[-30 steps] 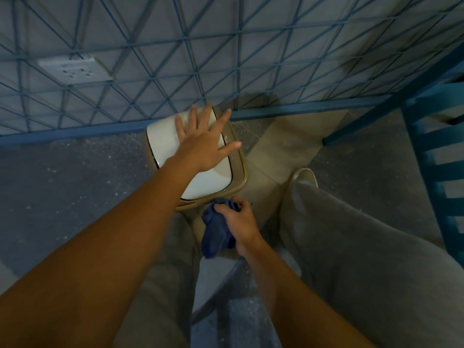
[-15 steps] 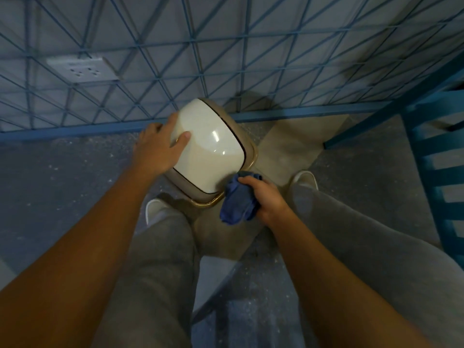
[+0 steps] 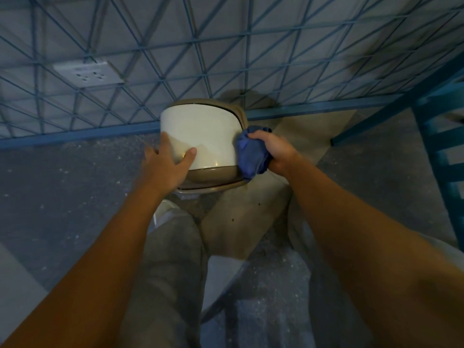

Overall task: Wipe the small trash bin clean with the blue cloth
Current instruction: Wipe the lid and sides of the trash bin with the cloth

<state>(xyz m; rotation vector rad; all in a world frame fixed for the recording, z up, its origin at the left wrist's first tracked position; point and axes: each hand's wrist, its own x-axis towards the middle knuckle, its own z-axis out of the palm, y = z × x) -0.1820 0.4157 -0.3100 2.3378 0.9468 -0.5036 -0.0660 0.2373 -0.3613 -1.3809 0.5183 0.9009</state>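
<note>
Bin (image 3: 200,136) now apparently beside right grip (image 3: 272,149)

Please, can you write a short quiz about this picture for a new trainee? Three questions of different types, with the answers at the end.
1. Multiple choice: which hand grips the blue cloth? A) the left B) the right C) neither
2. True or false: no hand touches the small trash bin.
3. Fill in: as the camera sees it, the cloth presses against the bin's ___ side.

Key
1. B: the right hand holds the bunched cloth.
2. False: the left hand holds the bin, thumb across its white front.
3. right
</note>
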